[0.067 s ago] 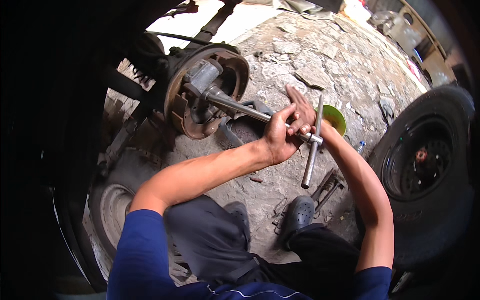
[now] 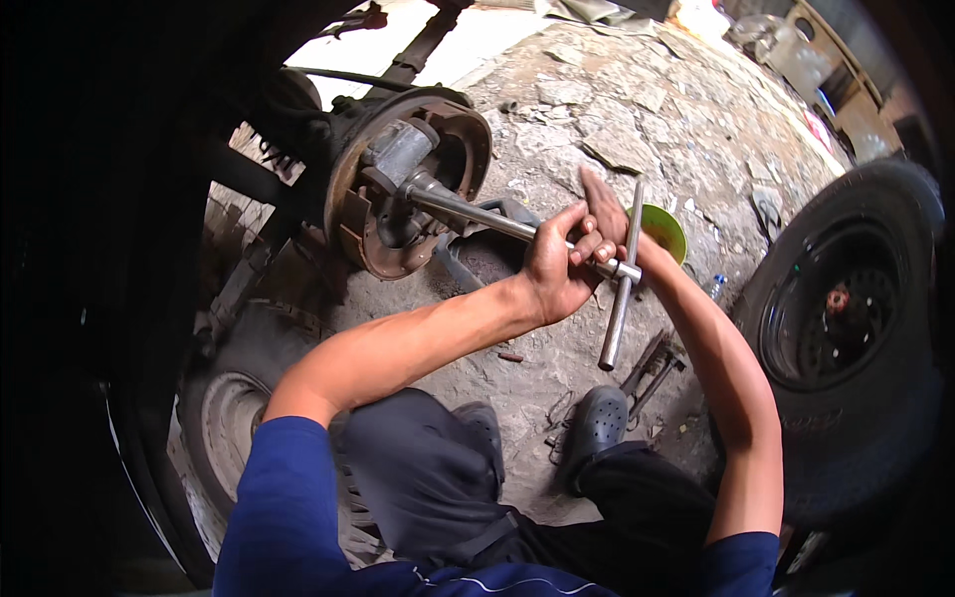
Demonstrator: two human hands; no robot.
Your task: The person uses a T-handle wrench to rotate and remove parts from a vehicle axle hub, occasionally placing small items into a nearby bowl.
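Observation:
A long steel socket wrench with a sliding T-bar (image 2: 615,320) reaches from the wheel hub toward me. My left hand (image 2: 559,261) is closed around its shaft, close to the crossbar. The far end of the shaft (image 2: 463,209) meets a grey metal block (image 2: 403,149) in the middle of the hub. Around that sits a rusty, open brake assembly (image 2: 373,234) with its shoes showing. My right hand (image 2: 605,211) lies flat with fingers stretched out, against or just behind the crossbar's upper half. Part of its palm is hidden by the left fingers and the bar.
A black wheel with a tyre (image 2: 841,348) stands at the right. Another wheel (image 2: 234,423) is at the lower left. A green bowl (image 2: 665,231) sits behind my right wrist. Metal tools (image 2: 652,373) lie by my shoe (image 2: 602,418) on rough, broken stone ground (image 2: 637,109).
My right hand's fingers have shifted slightly right, toward the crossbar. The left hand keeps its grip on the wrench shaft. The whole view has moved a little.

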